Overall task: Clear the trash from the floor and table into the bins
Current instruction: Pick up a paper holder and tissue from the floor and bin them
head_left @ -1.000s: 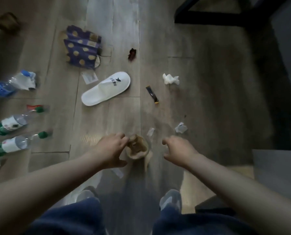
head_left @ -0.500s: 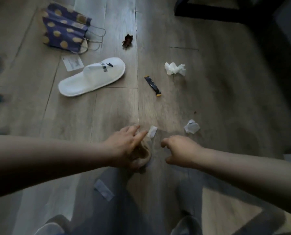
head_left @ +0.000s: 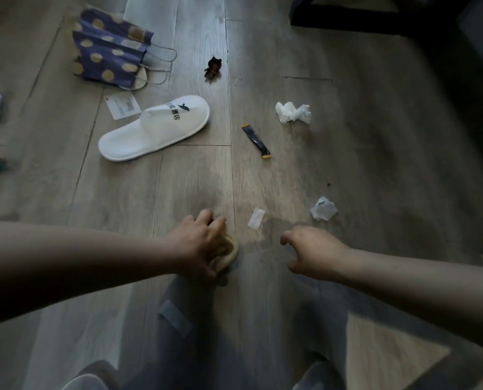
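Litter dots the floor [head_left: 375,170] around a white slipper [head_left: 153,128]: spotted purple bag [head_left: 109,49] beyond it, dark sachet [head_left: 255,140] and crumpled tissue [head_left: 293,112] to its right. Nearer than the slipper, the left hand [head_left: 198,242] wraps its fingers round a crumpled tan cup [head_left: 230,249]; the right hand [head_left: 312,251] hangs loosely curled, empty. The slipper's dark print is unreadable.

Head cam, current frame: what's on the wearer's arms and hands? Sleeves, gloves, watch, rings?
Nothing worn that shows. The left hand and right hand are bare, with no gloves, and no ring can be made out in the dim light. The left forearm and right forearm are bare to the frame edge: no sleeve cuff, watch or band in view.
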Action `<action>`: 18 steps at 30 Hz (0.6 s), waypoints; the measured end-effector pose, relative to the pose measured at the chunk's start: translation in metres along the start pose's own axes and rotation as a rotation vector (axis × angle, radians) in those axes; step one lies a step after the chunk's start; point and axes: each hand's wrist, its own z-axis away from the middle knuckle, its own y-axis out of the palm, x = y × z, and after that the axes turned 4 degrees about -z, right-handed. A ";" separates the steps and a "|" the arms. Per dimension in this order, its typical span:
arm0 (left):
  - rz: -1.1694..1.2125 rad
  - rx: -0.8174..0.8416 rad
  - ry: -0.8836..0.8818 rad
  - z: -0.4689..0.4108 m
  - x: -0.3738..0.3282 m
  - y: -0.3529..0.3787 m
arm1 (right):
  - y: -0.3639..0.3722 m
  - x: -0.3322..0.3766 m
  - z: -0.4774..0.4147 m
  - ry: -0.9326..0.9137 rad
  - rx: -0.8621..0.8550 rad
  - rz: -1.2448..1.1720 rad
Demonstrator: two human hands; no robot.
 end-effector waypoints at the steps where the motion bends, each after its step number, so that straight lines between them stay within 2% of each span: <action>1: 0.006 -0.002 -0.019 -0.002 0.006 -0.003 | -0.002 -0.005 -0.005 0.011 -0.022 -0.010; 6: 0.060 -0.059 -0.116 -0.019 0.024 -0.024 | -0.020 -0.041 -0.032 0.171 -0.143 -0.071; 11: 0.104 -0.076 -0.145 -0.035 0.035 -0.037 | -0.015 -0.076 -0.050 0.358 -0.156 -0.203; 13: 0.124 -0.098 -0.167 -0.042 0.041 -0.042 | -0.011 -0.084 -0.058 0.366 -0.166 -0.246; 18: 0.177 -0.103 -0.239 -0.060 0.047 -0.050 | -0.013 -0.089 -0.082 0.239 -0.231 -0.278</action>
